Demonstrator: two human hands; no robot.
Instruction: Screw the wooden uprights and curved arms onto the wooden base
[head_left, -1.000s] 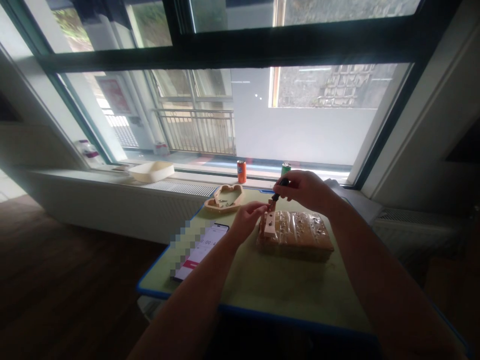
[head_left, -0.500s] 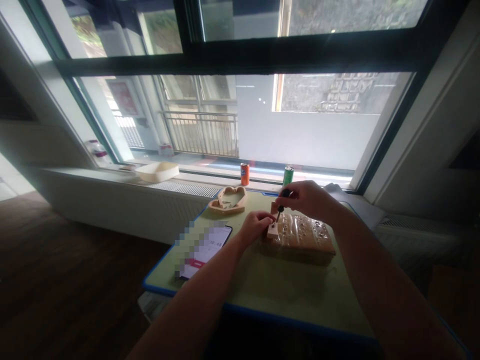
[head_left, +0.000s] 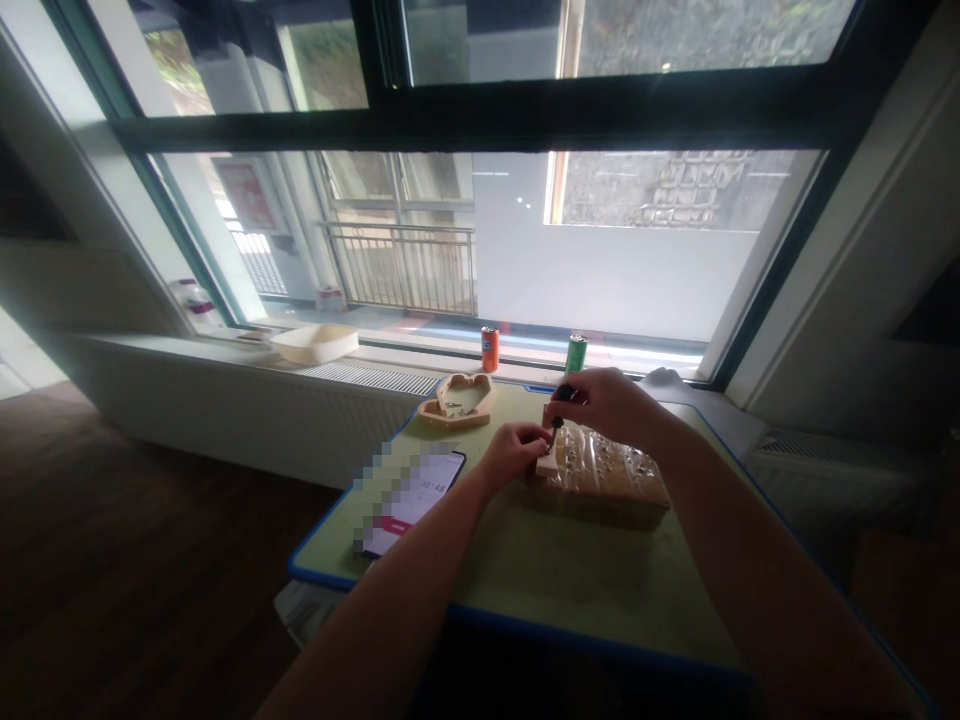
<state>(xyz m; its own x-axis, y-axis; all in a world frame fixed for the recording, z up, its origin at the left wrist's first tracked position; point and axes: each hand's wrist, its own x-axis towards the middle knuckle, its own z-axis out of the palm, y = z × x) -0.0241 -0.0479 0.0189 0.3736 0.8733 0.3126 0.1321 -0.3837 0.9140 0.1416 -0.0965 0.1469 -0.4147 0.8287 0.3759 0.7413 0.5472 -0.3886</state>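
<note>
At the left end of a plastic-wrapped wooden block (head_left: 604, 475) on a green table (head_left: 570, 580), a right hand (head_left: 611, 405) is gripping a small dark screwdriver (head_left: 559, 420) tip-down against a pale wooden piece (head_left: 547, 462), and a left hand (head_left: 514, 455) is pinching that piece. A slipping tip could be jabbing those fingers, and a loose hold could be letting the piece shift or tip.
</note>
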